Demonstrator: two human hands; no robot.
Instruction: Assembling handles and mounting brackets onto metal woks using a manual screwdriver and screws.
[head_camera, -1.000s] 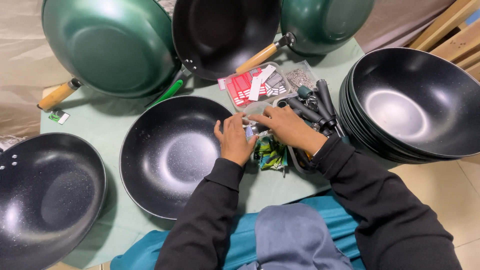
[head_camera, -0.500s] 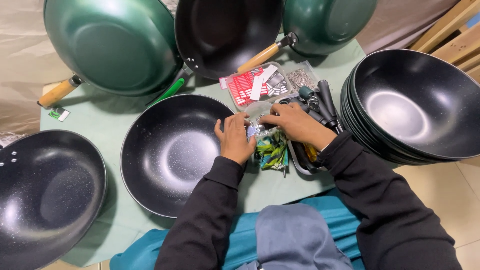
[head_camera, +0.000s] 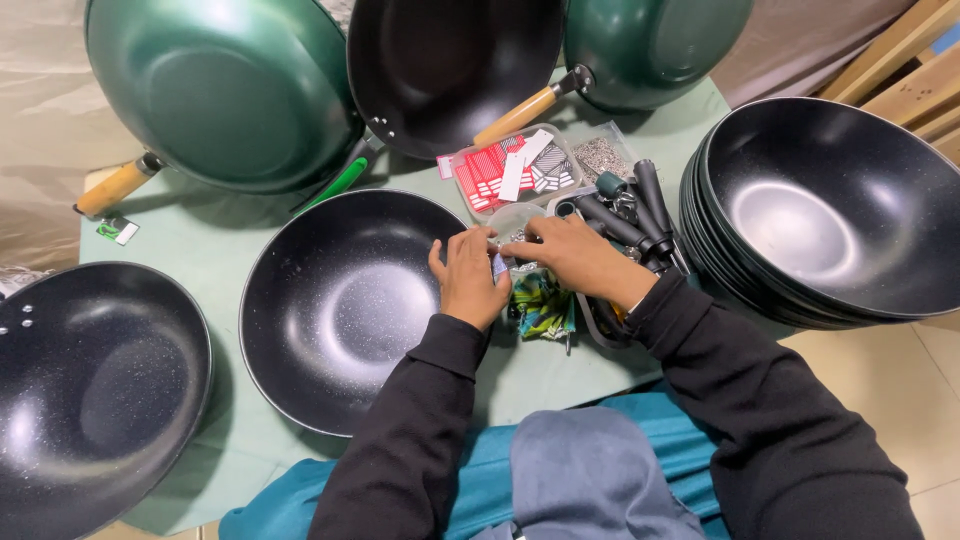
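Both hands, left hand (head_camera: 470, 280) and right hand (head_camera: 570, 255), pinch a small clear packet (head_camera: 503, 262) beside the handleless black wok (head_camera: 345, 305); handles (head_camera: 625, 215) lie unfitted at centre right.

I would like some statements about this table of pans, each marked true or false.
1. Both hands, left hand and right hand, meet over a small clear bag. True.
2. The black wok beside the left hand has a wooden handle attached. False: no handle shows on it.
3. A stack of black woks stands at the right of the table. True.
4. The tablecloth is red. False: it is pale green.
5. Black handles lie beyond the right hand. True.
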